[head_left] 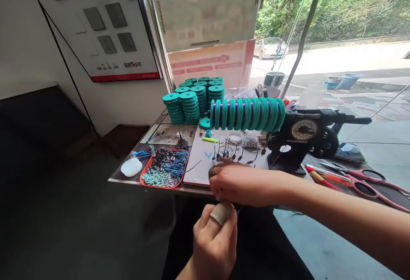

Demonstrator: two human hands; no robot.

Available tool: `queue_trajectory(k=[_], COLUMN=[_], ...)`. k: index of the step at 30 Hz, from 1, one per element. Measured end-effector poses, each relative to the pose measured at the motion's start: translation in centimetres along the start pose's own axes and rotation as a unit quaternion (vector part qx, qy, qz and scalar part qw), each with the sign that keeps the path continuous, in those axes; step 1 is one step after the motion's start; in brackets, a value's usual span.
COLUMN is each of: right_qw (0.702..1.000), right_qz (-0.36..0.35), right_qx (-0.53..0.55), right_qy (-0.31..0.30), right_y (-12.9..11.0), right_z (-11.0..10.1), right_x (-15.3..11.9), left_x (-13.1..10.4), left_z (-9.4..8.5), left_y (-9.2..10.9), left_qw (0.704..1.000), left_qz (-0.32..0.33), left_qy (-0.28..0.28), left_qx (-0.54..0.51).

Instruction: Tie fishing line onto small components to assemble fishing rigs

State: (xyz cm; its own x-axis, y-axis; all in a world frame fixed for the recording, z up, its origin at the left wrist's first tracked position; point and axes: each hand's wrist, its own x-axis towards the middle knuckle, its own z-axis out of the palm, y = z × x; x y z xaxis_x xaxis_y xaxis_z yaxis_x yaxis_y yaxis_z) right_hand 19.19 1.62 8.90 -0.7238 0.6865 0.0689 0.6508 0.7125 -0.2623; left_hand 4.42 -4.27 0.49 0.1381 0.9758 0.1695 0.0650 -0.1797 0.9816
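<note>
Nearest, the person's left hand (215,239) is closed, its fingers curled in, with a beige wrap (221,213) around one finger. Whether anything is pinched in it cannot be made out.

Just beyond, the right hand (238,184) reaches in from the side, back of the hand up and fingers bent down narrowly; a darker wrap covers one fingertip. Its grip is hidden, though a small dark and blue strand (238,210) shows just below it, beside the left hand. Which hand holds the strand, if either, cannot be told.

Past the right hand, on a pale board (199,171), blue-and-black cord pieces (240,155) stand around a round container (226,152) of small beads. An orange-rimmed tray (185,172) of sorted small parts lies to the left, near a white round lid (131,167); red-handled scissors (368,184) lie to the right.

Farther back, a black winding device (304,132) carries a row of teal spools (248,114), and stacked teal spools (188,108) stand behind the board, near the window.
</note>
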Motion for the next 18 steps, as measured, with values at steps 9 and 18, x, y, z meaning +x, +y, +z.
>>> queue_trajectory(k=[9, 18], right_qw=[0.94, 0.93], right_qz=[-0.087, -0.113], right_qx=[-0.154, -0.133], right_qy=[0.291, 0.322], right_y=[-2.8, -3.1], right_z=[5.6, 8.7], right_x=[-8.5, -7.8], left_x=[2.0, 1.8], left_z=[-0.1, -0.3], left_y=[0.8, 0.6], left_qw=[0.824, 0.786], left_qz=[-0.448, -0.464], left_qy=[-0.087, -0.11], left_qx=[-0.335, -0.393])
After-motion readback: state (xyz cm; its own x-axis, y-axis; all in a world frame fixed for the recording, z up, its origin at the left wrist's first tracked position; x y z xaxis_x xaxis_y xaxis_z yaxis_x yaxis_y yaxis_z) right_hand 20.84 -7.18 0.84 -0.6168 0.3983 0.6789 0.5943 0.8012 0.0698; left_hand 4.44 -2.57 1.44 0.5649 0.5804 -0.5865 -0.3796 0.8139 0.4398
